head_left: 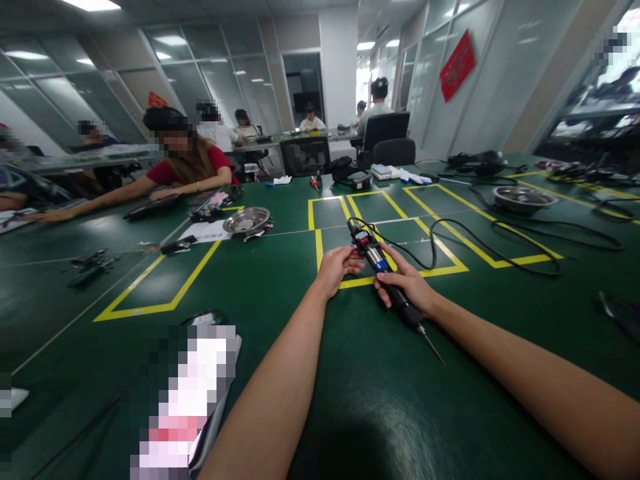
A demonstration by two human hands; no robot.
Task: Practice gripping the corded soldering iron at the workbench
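Note:
An electric screwdriver (397, 293) with a black grip, a blue ring and a silver collar is held at a slant above the green table. Its thin metal bit points down towards me, on the near right. My right hand (409, 285) is wrapped round the grip from the right side. At the far end, where the black cable (434, 250) joins, the thumb and fingertips of my left hand (339, 268) are closed against the tool, beside a small red part. What lies between those fingertips is partly hidden.
Yellow tape (320, 250) marks rectangles on the green table (280, 280). Steel bowls (247, 220) stand left and right. The screwdriver's cable loops to the right. A pixelated, pale flat object (195, 387) lies at near left. Across the table a person in red (185, 167) reaches leftwards.

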